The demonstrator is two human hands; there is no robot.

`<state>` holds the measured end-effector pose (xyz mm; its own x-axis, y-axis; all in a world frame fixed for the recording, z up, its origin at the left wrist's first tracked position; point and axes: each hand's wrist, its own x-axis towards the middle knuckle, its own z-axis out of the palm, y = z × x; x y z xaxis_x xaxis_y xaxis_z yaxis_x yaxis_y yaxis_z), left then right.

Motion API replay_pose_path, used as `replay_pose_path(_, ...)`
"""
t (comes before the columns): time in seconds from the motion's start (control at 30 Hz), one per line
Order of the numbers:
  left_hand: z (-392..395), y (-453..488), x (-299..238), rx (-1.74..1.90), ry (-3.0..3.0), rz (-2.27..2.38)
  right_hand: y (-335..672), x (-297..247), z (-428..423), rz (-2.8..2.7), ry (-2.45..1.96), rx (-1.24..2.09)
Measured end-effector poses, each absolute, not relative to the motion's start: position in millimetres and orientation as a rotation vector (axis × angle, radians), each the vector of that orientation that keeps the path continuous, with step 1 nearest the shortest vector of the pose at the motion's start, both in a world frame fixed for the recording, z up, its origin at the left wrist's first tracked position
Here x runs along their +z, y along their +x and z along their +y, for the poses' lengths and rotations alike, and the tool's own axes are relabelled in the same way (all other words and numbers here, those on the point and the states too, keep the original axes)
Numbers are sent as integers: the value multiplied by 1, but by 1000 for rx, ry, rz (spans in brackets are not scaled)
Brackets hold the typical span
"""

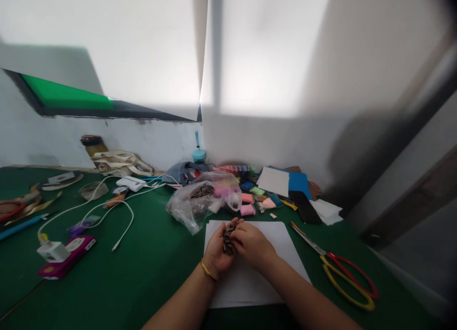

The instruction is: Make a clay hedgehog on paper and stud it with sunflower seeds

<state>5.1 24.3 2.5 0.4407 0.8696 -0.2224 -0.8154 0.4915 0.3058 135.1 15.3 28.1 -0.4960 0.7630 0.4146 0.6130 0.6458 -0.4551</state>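
Cupped palm up, my left hand point(218, 252) holds a pile of small metal pieces point(227, 239), thin and dark, like nails or screws. The fingers of my right hand point(254, 244) are bent together at the pile's right side, touching the pieces; their tips are partly hidden. Both hands are above a stack of white paper point(282, 254) on the green table. Beyond them lies a clear plastic bag point(189, 215) with more such metal pieces point(203, 192) showing inside.
Large scissors point(339, 268) with red and yellow handles lie right of the paper. A black phone point(303, 207), white pad point(273, 181) and pink spool point(247, 210) are behind. At left are a white cable point(132, 215), a purple power strip point(69, 258) and a blue pen point(23, 226).
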Motion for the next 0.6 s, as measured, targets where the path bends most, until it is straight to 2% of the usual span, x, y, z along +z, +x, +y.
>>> replay_pose_path(0.1, 23, 5, 3, 1042, 154, 357, 138, 25, 18, -2204, -1110, 379)
replay_pose_path(0.27, 25, 2, 0, 1054, 90, 298, 167, 17, 24, -1828, -1315, 692)
replay_pose_path(0.37, 30, -4, -1, 1147, 57, 302, 194, 14, 29, -1612, -1264, 803)
replay_pose_path(0.6, 38, -13, -1, 1261, 30, 348, 224, 5, 25, -1537, -1297, 1036)
